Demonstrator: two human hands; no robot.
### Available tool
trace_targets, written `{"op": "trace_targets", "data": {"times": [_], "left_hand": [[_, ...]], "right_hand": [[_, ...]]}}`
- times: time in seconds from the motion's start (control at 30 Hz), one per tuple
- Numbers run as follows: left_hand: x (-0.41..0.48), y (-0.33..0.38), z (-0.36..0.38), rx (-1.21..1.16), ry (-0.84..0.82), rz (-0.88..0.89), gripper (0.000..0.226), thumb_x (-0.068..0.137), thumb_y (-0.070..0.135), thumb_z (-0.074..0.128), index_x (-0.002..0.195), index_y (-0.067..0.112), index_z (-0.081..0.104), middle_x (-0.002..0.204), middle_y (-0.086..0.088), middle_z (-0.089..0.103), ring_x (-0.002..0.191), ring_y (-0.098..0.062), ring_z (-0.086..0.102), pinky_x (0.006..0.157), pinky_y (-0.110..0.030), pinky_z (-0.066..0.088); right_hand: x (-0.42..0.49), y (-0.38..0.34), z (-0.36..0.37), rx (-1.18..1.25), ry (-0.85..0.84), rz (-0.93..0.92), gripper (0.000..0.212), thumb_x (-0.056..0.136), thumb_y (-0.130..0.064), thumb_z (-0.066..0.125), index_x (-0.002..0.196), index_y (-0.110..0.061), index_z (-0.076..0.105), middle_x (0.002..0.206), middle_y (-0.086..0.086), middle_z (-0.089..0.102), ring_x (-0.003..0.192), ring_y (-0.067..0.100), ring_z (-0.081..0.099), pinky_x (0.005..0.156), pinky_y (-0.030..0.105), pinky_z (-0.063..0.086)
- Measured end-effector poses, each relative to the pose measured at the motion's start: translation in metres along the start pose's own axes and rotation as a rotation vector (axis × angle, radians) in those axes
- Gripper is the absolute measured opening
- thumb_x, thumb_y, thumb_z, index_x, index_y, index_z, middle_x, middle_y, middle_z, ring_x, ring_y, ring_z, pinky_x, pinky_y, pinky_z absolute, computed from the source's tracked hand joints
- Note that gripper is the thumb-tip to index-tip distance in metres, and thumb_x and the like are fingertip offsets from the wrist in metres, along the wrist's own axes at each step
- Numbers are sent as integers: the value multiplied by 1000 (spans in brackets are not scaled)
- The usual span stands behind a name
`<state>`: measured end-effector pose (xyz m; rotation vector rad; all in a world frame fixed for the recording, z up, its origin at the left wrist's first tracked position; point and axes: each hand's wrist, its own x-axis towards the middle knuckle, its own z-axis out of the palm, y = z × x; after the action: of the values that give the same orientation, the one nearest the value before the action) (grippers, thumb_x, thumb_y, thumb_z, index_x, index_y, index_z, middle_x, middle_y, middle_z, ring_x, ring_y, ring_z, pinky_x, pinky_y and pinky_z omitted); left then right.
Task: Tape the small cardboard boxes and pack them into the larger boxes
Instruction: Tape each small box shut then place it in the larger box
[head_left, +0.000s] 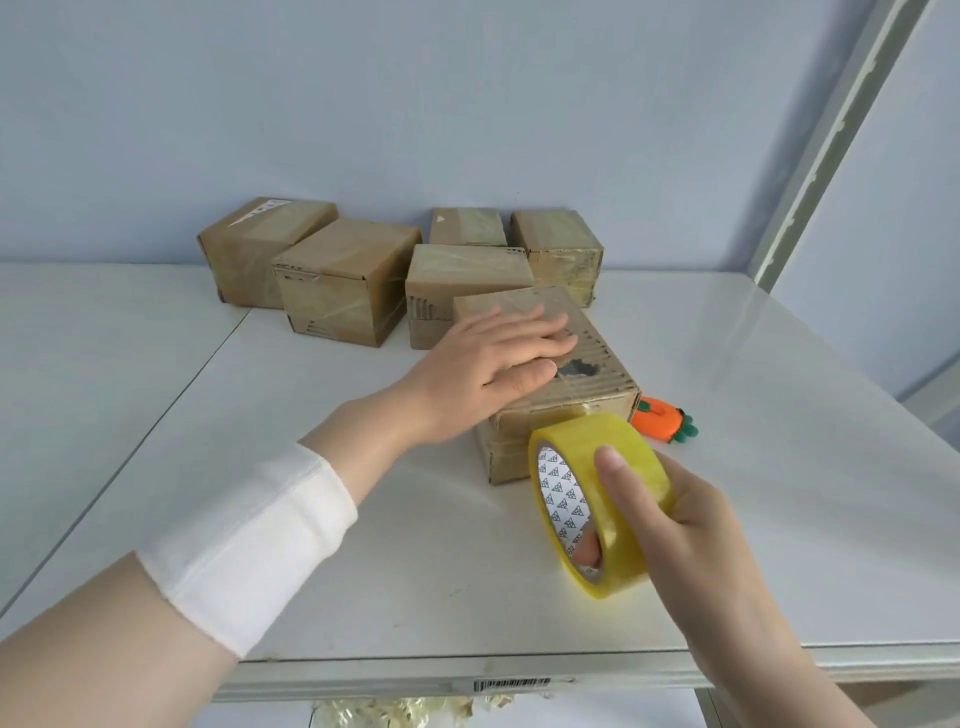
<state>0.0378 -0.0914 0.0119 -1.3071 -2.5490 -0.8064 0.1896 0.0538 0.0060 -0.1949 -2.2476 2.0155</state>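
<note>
At desk (311, 519) middle, box (597, 384) sits under my left hand (483, 374), laid flat, pressing its top. Tape roll (623, 441) clamped in my right hand (675, 525), at box's near edge. Taping step underway, I judge; next: draw tape down front, press, cut.

Box (597, 379) hides part of carrot-shaped item (662, 418); barcode label (511, 684) unreadable; crumpled material (395, 714) cut off below.
</note>
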Motion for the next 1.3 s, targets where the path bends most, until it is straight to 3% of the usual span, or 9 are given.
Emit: {"op": "trace_targets", "data": {"times": [0.23, 0.3, 0.4, 0.5, 0.7, 0.87, 1.0, 1.17, 1.3], "left_hand": [[21, 3, -21, 105, -40, -13, 31, 96, 35, 46, 116, 20, 63, 137, 8, 52, 127, -11, 45, 108, -33, 30], [33, 4, -20, 109, -92, -118, 42, 98, 40, 36, 135, 25, 48, 150, 8, 35, 137, -10, 31, 114, -36, 23], [47, -1, -11, 294, -378, -227, 54, 100, 43, 19, 150, 26, 6, 158, 6, -6, 144, -6, -6, 116, -31, -5], [59, 1, -15, 309, -449, -265, 56, 100, 43, 18, 150, 21, 2, 158, 1, -10, 144, -9, -11, 115, -33, -7], [65, 11, 9, 326, -402, -143, 52, 100, 44, 18, 149, 32, 6, 158, 7, -7, 143, -6, -13, 116, -40, -12], [24, 17, 1, -220, -57, -12, 41, 97, 30, 44, 138, 22, 43, 150, 9, 32, 141, 1, 15, 118, -27, 10], [-23, 4, 7, 74, 97, 80, 49, 92, 45, 45, 132, 18, 50, 146, 4, 39, 140, -10, 27, 118, -33, 12], [-20, 5, 10, 93, 167, 59, 40, 92, 35, 49, 128, 20, 55, 141, 5, 47, 135, -10, 35, 113, -25, 16], [-17, -2, 9, 62, 138, 50, 45, 91, 44, 43, 126, 20, 57, 140, 5, 47, 134, -9, 35, 111, -25, 18]], "right_hand": [[-1, -2, -4, 23, -39, 11, 50, 63, -57, 50, 74, -9, 60, 49, 7, 64, 42, 9, 56, 45, 12, 43], [0, -2, -5, 30, -39, 15, 50, 63, -56, 50, 75, -10, 61, 49, 5, 64, 42, 8, 56, 45, 10, 42], [1, 0, -5, 38, -51, 23, 53, 62, -58, 50, 75, -8, 60, 50, 6, 65, 43, 8, 57, 46, 11, 44], [2, 2, -4, 38, -51, 25, 56, 60, -61, 51, 75, -7, 59, 51, 7, 66, 44, 8, 58, 46, 12, 45], [4, 2, -3, 45, -58, 27, 52, 62, -59, 50, 74, -9, 56, 51, 8, 65, 44, 11, 59, 46, 15, 45], [3, 1, -3, 96, -45, 15, 50, 64, -56, 51, 80, -9, 58, 51, 8, 65, 44, 13, 59, 45, 16, 46], [4, 3, -5, 124, -33, -3, 51, 65, -54, 53, 85, -8, 60, 49, 5, 63, 42, 12, 58, 44, 16, 46], [3, 6, -2, 143, -107, -30, 49, 76, -54, 64, 87, -7, 57, 55, 6, 65, 49, 14, 61, 51, 18, 48], [-3, 11, -7, 71, -205, -61, 39, 83, -42, 52, 89, -4, 59, 68, 5, 70, 65, 16, 64, 66, 22, 50]]}}
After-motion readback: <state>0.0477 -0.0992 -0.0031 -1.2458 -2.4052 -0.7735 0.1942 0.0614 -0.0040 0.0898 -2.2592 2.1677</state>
